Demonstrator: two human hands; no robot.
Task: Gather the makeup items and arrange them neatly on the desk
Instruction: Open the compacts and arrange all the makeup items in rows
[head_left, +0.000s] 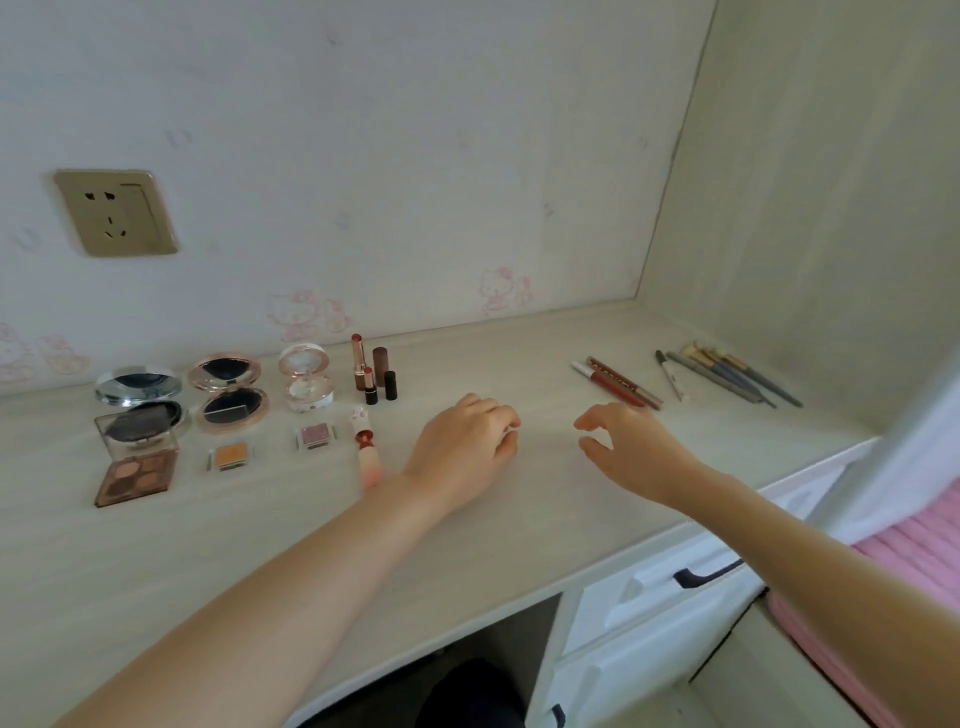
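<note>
Both hands hover over the bare middle of the desk (519, 519). The left hand (462, 441) has its fingers curled under, and a pale glint shows at the fingertips; it may be pinching something small, but I cannot tell. The right hand (623, 447) is empty, its fingers loosely spread toward the lip pencils (618, 382) lying just beyond it. Farther right, near the side wall, lies a fan of brushes (727, 374). At the far left the compacts (228, 392), an eyeshadow palette (136, 478), two small single pans (231, 456) and upright lipsticks (375, 374) already stand in rows, with a pink tube (368, 452) lying just left of the left wrist. The risk, as I judge it, is that forearm: a sweep leftward could roll the tube or topple the lipsticks, and dragging the slim pencils might send them rolling toward the near edge.
</note>
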